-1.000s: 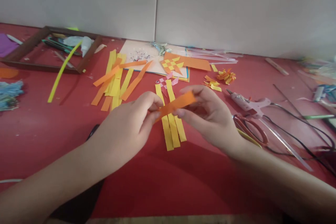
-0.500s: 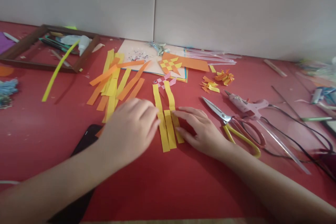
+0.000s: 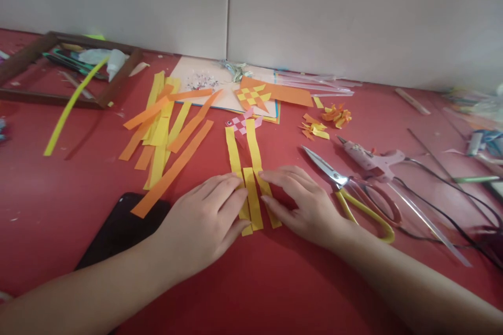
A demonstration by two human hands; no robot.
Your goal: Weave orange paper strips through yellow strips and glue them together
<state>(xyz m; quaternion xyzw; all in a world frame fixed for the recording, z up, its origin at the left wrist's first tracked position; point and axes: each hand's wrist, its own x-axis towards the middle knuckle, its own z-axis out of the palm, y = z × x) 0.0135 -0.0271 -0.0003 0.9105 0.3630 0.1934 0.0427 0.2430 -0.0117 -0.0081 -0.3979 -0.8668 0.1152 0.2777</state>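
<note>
Three yellow paper strips lie side by side on the red table, pointing away from me: a left strip, a shorter middle strip and a right strip. My left hand rests its outstretched fingertips on the left strip and covers part of it. The fingers of my right hand are apart, their tips touching the edge of the right strip. At the strips' far ends lies a small pink and white woven paper fish. Neither hand is closed around anything.
Orange and yellow strips lie in a pile at left, one over a black phone. Scissors and a pink glue gun with cable lie right. Behind are a woven orange fish, paper scraps and a wooden frame.
My left hand has come down and nearer, its fingers now laid on the left strip. The right strip's near end has swung right, away from the middle one.
</note>
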